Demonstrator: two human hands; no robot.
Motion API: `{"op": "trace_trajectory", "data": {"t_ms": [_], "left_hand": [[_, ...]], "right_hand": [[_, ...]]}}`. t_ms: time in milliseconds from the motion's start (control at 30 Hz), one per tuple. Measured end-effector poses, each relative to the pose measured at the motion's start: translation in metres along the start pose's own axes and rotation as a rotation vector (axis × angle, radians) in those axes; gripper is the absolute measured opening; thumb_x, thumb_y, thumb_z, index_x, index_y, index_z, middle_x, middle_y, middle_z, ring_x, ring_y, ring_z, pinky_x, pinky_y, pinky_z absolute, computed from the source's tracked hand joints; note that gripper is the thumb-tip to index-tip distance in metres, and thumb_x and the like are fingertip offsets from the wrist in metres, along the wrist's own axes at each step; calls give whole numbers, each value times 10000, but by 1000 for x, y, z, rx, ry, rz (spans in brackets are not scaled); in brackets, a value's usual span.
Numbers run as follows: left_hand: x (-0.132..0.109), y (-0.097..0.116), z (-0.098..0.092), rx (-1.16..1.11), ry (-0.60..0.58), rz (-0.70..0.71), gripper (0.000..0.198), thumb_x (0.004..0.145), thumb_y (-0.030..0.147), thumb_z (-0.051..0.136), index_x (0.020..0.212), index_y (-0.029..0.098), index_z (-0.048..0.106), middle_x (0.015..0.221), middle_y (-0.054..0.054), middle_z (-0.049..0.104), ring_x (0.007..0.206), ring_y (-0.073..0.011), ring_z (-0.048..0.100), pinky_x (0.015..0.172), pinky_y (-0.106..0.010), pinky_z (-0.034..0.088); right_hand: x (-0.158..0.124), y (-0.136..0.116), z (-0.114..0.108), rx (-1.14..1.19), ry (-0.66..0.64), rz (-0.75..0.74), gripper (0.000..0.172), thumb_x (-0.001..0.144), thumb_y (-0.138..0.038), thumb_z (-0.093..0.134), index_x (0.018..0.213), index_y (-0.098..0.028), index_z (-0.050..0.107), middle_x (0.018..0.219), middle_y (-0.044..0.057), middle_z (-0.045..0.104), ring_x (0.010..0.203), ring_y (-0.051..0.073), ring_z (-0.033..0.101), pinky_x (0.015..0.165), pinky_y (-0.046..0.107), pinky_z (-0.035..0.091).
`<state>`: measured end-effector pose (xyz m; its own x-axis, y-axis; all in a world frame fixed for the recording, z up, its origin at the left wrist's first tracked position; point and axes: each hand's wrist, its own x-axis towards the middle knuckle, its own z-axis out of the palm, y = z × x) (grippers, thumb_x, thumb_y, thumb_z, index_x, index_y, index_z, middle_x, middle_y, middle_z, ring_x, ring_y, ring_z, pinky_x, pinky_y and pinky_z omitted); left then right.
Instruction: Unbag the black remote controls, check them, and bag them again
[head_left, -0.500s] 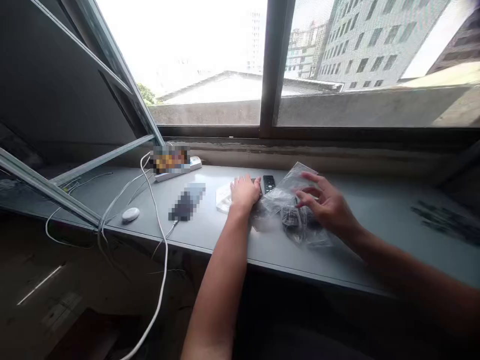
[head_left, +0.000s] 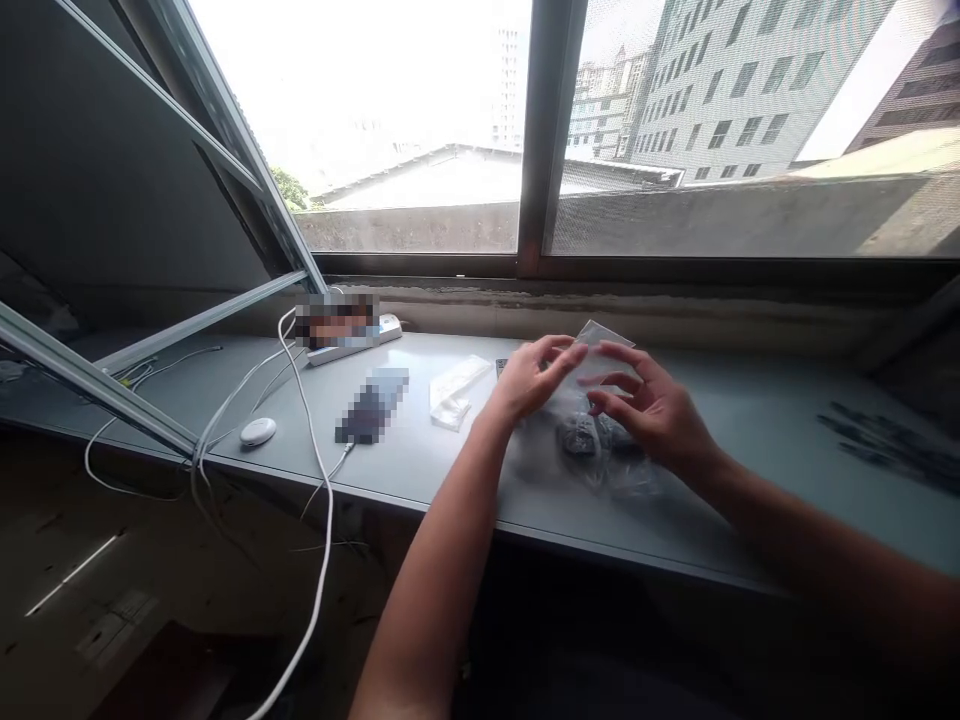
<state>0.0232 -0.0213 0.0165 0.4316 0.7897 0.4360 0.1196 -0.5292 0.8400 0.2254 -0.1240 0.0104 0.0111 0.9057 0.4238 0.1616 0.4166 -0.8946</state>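
Hands number two in the head view, set about one clear bag (head_left: 592, 455) on the desk (head_left: 765, 450). The left hand (head_left: 529, 380) is at eleven o'clock from the bag, fingers bent toward the right hand (head_left: 656, 410); whether they pinch plastic, I cannot tell. The right hand, at two o'clock, has its fingers curved and parted, the thumb apart from them. One crumpled white wrapper (head_left: 457, 385) lies at ten o'clock, one slab (head_left: 371, 405) and one white case (head_left: 258, 432) at nine, one power strip (head_left: 356, 345) farther out at ten. One thick white cable (head_left: 331, 520) leaves the bottom edge toward eight. Inside the bag shows a dark bundle (head_left: 576, 437); folds and glare keep its pieces from being counted. Only a sliver of a dark thing (head_left: 501, 367) shows beside the left hand. The slab is pixelated, and a dark patch (head_left: 892, 445) at three o'clock is unclear. Both forearms (head_left: 435, 560) are cut off.
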Motion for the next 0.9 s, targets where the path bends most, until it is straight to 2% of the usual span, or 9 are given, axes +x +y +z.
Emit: {"op": "trace_trajectory", "data": {"t_ms": [100,167,300,400,567,633,700,767,900], "left_hand": [[-3,2,6,-189,-183,-58,626,930,615,900,1409,219,816,1166,-102,856,1071,-278,783,975,-369,576],[-3,3,8,-272,-217,-73,635,893,611,937,1367,201,828,1175,-100,850,1045,-255,780,921,-329,568],[-1,2,9,-360,-178,-151,597,922,693,877,1204,167,852,1070,-99,845,876,-188,751,808,-292,540],[2,0,10,-418,-136,-176,565,927,698,864,1120,168,863,1047,-99,849,737,-133,674,718,-280,506],[5,-1,15,-657,-75,-138,507,937,644,888,1194,206,889,1190,-91,843,810,-133,683,756,-283,533],[5,1,15,-785,-18,-169,499,945,631,888,1240,229,882,1248,-81,830,896,-162,727,814,-300,568],[5,4,14,-874,30,-197,458,966,599,878,1256,244,875,1284,-73,818,996,-191,759,837,-298,583],[5,6,12,-951,82,-207,396,1001,555,851,1256,253,870,1299,-66,813,1083,-207,774,858,-294,594],[8,7,7,-1086,219,-254,284,968,400,904,1192,231,863,1256,-61,829,1226,-231,776,1009,-320,595]], "right_hand": [[0,-2,-1,-3,-19,-23,703,935,-553,960,1554,-371,680,1491,98,760,1162,329,832,906,486,777],[-1,-4,0,1,-5,-54,670,963,-537,937,1559,-378,677,1492,95,754,1176,326,827,903,472,771],[-2,-2,1,-13,73,-127,665,1017,-517,887,1621,-440,619,1626,79,652,1213,317,811,889,450,762],[-2,3,1,-62,114,-149,698,1033,-542,860,1662,-460,568,1619,85,631,1239,329,796,897,465,756],[0,14,2,-90,65,-131,892,931,-591,954,1696,-413,530,1521,110,692,1260,341,776,1005,519,724],[0,14,2,-89,-26,-75,854,866,-604,1006,1594,-351,638,1398,114,770,1210,353,796,1034,548,710],[1,12,1,-105,-73,-12,650,851,-628,1012,1362,-303,774,1234,106,830,1126,351,814,1048,564,697],[2,7,-1,-129,-54,41,488,870,-664,987,1135,-287,825,1116,100,847,1056,338,817,1048,559,690],[4,-2,-5,-144,-9,102,492,857,-719,973,1033,-280,835,1054,95,841,981,306,804,943,482,701]]}}
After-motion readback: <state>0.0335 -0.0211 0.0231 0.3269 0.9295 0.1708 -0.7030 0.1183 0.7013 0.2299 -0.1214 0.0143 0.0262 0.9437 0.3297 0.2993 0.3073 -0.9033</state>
